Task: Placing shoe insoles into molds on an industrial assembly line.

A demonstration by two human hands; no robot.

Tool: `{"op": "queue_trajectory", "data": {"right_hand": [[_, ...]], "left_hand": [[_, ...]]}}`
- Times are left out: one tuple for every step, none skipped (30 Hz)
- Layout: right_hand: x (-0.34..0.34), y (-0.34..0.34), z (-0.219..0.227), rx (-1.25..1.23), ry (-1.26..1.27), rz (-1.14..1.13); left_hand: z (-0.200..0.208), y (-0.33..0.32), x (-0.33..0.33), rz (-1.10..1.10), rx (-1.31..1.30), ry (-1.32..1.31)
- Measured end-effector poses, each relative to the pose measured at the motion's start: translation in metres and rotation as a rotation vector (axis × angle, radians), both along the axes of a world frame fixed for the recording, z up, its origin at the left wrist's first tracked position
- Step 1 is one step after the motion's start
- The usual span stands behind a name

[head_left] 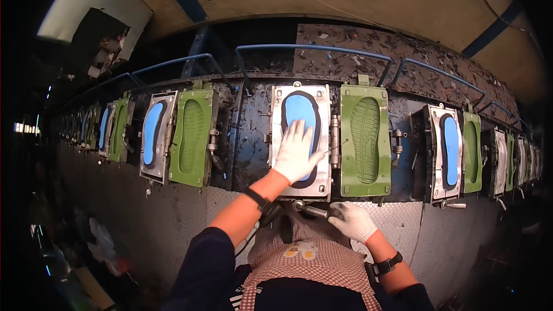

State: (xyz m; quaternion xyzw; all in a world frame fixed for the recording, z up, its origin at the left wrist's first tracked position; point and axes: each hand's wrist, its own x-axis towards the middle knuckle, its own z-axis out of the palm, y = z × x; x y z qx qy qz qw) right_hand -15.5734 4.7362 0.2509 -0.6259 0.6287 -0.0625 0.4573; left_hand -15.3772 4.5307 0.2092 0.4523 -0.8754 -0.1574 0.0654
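Observation:
My left hand [295, 152], in a white glove, lies flat with spread fingers on a blue sole-shaped piece [300, 105]. That piece has a black rim and sits in the open silver mould half [324, 181] in front of me. Hinged to its right is a green mould half [364, 138] with a ridged sole-shaped hollow. Below the silver half, a metal lever handle [314, 211] sticks out to the right. My gloved right hand [352, 223] is closed around the handle's outer end; its fingertips are partly hidden.
Similar open moulds stand in a row on both sides, with a blue-filled silver half [154, 132] to the left and another [449, 150] to the right. Blue rails [317, 49] run behind them. Scraps litter the rear ledge [345, 66]. Metal tread flooring [397, 219] lies below.

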Motion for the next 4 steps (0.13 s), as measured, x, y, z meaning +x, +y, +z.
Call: {"op": "queue_trajectory", "data": {"right_hand": [[-0.005,-0.003,0.008,0.014,0.013,-0.024],[-0.01,-0.004,0.012,0.031,0.027,-0.052],[-0.017,-0.004,0.013,0.024,0.034,-0.074],[-0.027,0.001,0.01,0.028,0.05,-0.116]], "left_hand": [[-0.004,-0.027,-0.013,0.048,-0.053,-0.049],[-0.007,-0.049,-0.022,0.099,-0.016,-0.059],[-0.007,-0.069,-0.03,0.146,0.023,-0.067],[0.006,-0.087,-0.046,0.139,0.13,-0.148]]}}
